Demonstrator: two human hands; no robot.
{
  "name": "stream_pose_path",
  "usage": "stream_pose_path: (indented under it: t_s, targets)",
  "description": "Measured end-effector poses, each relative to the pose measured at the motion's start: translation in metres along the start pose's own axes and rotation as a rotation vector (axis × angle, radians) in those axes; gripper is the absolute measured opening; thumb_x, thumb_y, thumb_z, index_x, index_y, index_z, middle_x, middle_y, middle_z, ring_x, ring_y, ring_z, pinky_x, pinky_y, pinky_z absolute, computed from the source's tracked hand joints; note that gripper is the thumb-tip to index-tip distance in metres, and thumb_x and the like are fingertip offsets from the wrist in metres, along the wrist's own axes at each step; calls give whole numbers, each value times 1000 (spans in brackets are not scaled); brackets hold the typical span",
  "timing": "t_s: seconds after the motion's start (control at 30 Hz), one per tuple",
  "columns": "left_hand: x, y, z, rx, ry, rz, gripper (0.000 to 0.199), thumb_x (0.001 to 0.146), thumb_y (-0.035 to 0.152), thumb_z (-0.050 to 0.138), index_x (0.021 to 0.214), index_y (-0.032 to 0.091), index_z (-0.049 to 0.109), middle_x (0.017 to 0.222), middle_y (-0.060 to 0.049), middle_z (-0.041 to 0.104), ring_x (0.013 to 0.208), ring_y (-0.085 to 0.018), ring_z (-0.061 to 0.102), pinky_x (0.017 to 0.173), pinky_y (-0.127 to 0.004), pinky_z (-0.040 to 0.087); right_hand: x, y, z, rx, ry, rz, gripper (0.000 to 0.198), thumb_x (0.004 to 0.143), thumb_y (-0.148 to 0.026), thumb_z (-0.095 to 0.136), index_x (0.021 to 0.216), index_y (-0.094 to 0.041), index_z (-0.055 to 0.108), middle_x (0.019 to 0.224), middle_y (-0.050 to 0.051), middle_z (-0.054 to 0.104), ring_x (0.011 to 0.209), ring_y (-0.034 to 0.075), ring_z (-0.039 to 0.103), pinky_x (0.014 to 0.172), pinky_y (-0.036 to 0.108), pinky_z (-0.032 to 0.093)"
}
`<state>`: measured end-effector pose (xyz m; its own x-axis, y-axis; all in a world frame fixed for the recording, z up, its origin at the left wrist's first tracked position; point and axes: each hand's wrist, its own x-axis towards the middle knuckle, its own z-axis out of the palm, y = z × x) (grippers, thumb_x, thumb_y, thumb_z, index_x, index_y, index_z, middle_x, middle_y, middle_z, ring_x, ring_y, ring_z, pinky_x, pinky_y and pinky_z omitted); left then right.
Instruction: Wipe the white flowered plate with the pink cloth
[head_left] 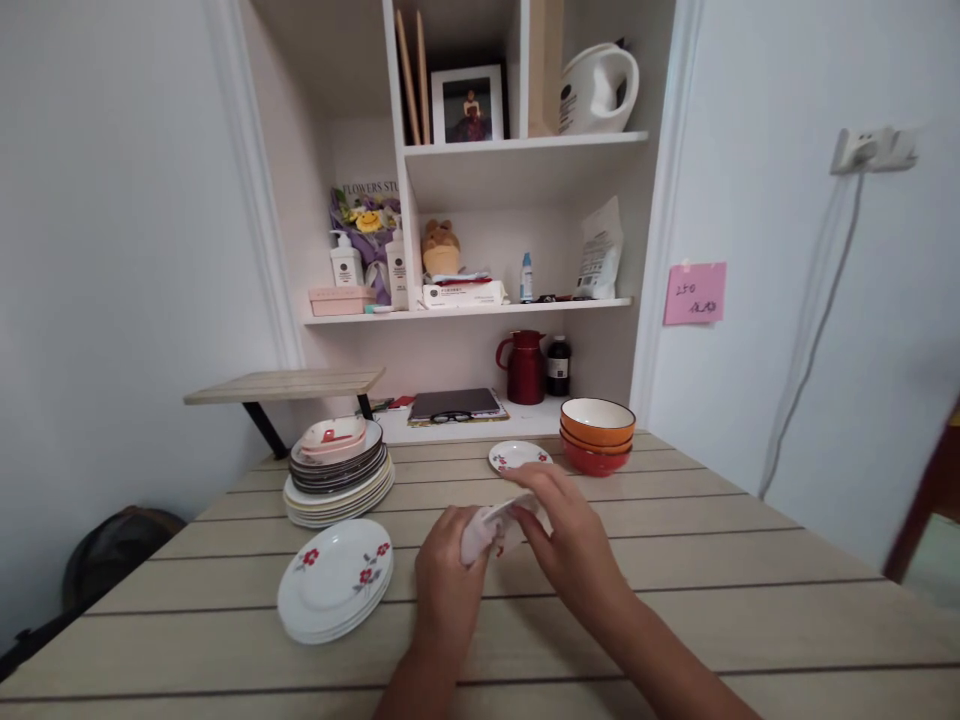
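Above the middle of the table, my two hands hold a small white dish (512, 540) tilted nearly edge-on, with a bit of red pattern showing below. My left hand (448, 575) is closed around a white cloth or tissue (477, 535) pressed against the dish's left edge. My right hand (574, 545) grips the right side of the dish between thumb and fingers. Just beyond, a small flowered plate (517, 455) lies flat, partly covered by my right fingers. To the left sits a stack of larger white plates with red flowers (335, 580).
Farther left stands a taller stack of plates (341, 500) topped by small pink-rimmed dishes (334, 437). Orange and red bowls (598, 435) are nested at the back right. Behind the table, a shelf holds a red jug (525, 370), a dark bottle (558, 368) and a laptop (454, 403).
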<state>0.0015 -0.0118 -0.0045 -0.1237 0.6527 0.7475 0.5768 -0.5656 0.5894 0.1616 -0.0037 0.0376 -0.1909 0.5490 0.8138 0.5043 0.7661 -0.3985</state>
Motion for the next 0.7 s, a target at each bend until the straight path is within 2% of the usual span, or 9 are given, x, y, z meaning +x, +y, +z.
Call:
stream_pose_path:
  t_s: [0.13, 0.23, 0.33, 0.43, 0.57, 0.7]
  targets:
    - [-2, -3, -1, 83, -27, 137, 27, 76, 8, 60, 97, 22, 70, 89, -5, 70, 84, -22, 65, 77, -33, 50, -1, -4, -1, -146, -149, -87, 22, 90, -9, 51, 93, -25, 66, 90, 4, 70, 88, 22, 61, 80, 35, 41]
    - [-2, 1, -4, 13, 19, 97, 17, 78, 17, 65, 94, 21, 69, 86, -4, 70, 81, -21, 65, 74, -31, 50, -1, -6, -3, -20, -144, -34, 20, 91, -10, 51, 91, -24, 66, 88, 3, 69, 86, 20, 60, 78, 32, 41]
    - [1, 9, -6, -85, 88, -113, 17, 77, 33, 71, 86, 19, 68, 76, -2, 70, 71, -19, 64, 67, -28, 50, 1, -8, -4, 238, -135, 122, 14, 89, -14, 53, 86, -22, 63, 82, 1, 66, 79, 18, 58, 71, 27, 42]
    - [5, 16, -5, -209, 89, -302, 24, 75, 42, 70, 80, 18, 68, 70, -1, 71, 67, -19, 65, 64, -26, 50, 3, -7, -3, 527, -69, 371, 4, 86, -22, 58, 84, -22, 62, 73, -2, 60, 69, 15, 53, 64, 24, 41]
    - [8, 23, -3, -356, 69, -426, 27, 74, 41, 70, 83, 16, 70, 77, -4, 74, 71, -20, 67, 68, -27, 52, 2, -4, 3, 842, 58, 637, 17, 78, -32, 68, 88, -21, 61, 69, -4, 57, 62, 13, 50, 56, 22, 38]
    - [8, 24, -3, -406, 75, -470, 28, 75, 41, 70, 84, 15, 70, 81, -5, 75, 74, -20, 68, 70, -28, 52, -2, 0, 10, 1019, 62, 739, 29, 74, -38, 72, 93, -21, 58, 71, -3, 61, 59, 14, 53, 54, 23, 40]
